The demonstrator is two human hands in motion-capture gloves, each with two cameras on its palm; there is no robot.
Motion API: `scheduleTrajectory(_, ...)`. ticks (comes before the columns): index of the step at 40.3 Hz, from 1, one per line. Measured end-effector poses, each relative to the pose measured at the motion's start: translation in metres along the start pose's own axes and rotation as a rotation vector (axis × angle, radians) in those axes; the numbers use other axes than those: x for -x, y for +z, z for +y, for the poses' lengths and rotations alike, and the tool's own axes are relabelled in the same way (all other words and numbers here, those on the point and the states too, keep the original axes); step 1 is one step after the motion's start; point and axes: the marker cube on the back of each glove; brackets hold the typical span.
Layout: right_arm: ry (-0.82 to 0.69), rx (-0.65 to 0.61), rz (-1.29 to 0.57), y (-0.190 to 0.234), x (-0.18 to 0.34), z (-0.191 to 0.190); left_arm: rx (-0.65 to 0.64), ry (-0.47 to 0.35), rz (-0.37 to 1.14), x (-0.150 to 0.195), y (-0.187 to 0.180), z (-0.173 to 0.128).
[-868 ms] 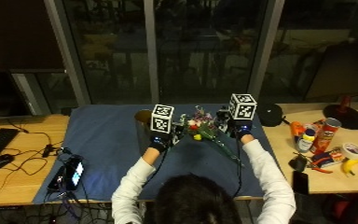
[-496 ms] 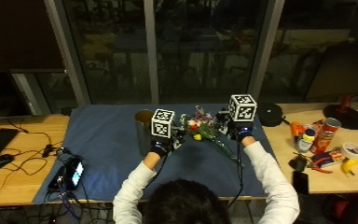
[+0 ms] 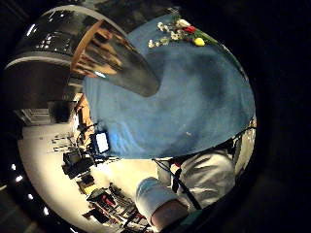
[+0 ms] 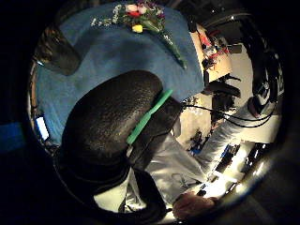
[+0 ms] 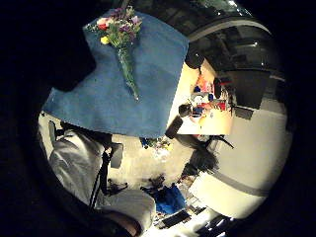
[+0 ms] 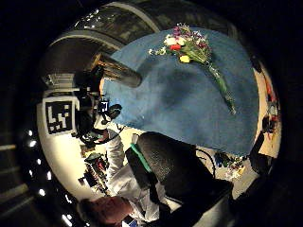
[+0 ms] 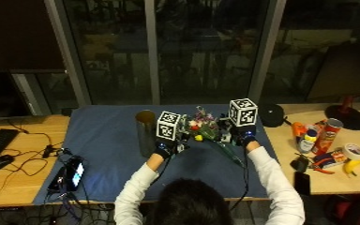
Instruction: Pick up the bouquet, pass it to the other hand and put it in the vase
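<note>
Hands first: your left hand (image 7: pixel 165 148) hovers above the blue cloth (image 7: pixel 105 136) just beside the vase (image 7: pixel 146 132), and your right hand (image 7: pixel 246 138) hovers above the cloth on the other side of the bouquet (image 7: pixel 206 132). Neither hand touches the flowers. Whether the fingers are spread or curled cannot be told in any view; the thumb-side palm views show only a pebbled black glove surface with a green strip.

Between your hands the bouquet lies flat on the cloth, toward the desk's far edge, its red, yellow, white and purple heads bunched together and its long green stems tapering toward the near right edge. The vase is a tall, smooth, shiny cylinder standing upright on the cloth left of the flowers, apart from them.

Beyond the cloth's right edge, on bare wood, lie a tube can (image 7: pixel 325 136), a tape roll (image 7: pixel 355 150) and a banana (image 7: pixel 352 166).
</note>
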Motion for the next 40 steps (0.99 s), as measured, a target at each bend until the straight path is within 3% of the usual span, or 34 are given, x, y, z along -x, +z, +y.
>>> scheduleTrajectory(18, 0.062, 0.010, 0.005, -0.015, -0.022, 0.010, 0.034, 0.056, -0.016, -0.010, 0.002, 0.003)
scheduleTrajectory(40, 0.191, 0.054, -0.054, 0.005, -0.070, -0.018, 0.128, 0.193, -0.008, -0.022, 0.008, 0.016)
